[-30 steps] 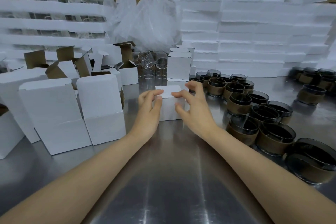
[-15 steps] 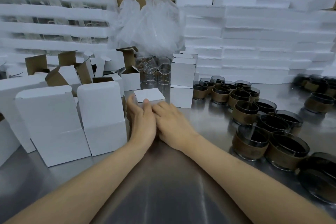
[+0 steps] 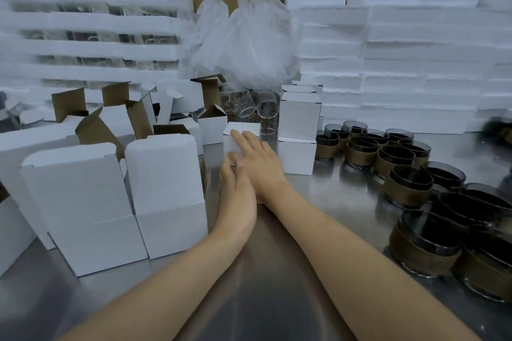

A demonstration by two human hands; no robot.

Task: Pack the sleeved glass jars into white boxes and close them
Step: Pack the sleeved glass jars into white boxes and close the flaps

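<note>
Centrally, both hands on closed white box [image 3: 240, 138] (contents hidden), sleeved jars [image 3: 410, 183] unboxed

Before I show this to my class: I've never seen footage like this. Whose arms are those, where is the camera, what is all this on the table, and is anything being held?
There is no machine here. The arms belong to a person packing goods, and the single picture comes from a camera worn on their head, looking forward and down.

On the metal table, open white boxes stand at the left with flaps up. Dark glass jars in brown sleeves crowd the right. Closed boxes are stacked in the middle, with white foam trays behind.

The right hand lies flat-fingered against a small closed box, seemingly pushing it away. The left hand sits beside it, fingertips near the box. Neither hand grips anything.
</note>
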